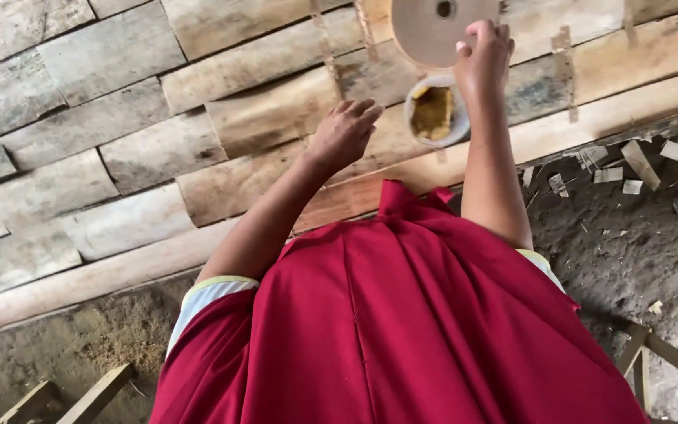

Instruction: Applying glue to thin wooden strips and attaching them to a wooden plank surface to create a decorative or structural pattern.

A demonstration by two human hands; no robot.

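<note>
My right hand (483, 59) is raised at the top of the view and grips the edge of a large tan roll of tape (431, 27). Just below it a small white cup (455, 126) with yellowish-brown paste inside sits on the veneer. My left hand (344, 132) hovers over the wooden sheets, fingers loosely curled, holding nothing, a little left of the cup. Overlapping wood veneer sheets (119, 141) cover the surface in front of me, with strips of tape along some seams.
My red garment (402, 330) fills the lower middle. A long wooden beam (80, 283) edges the veneer. Bare dirt floor with veneer scraps (629, 169) lies at the right. Wooden frame pieces (668, 357) sit at both lower corners.
</note>
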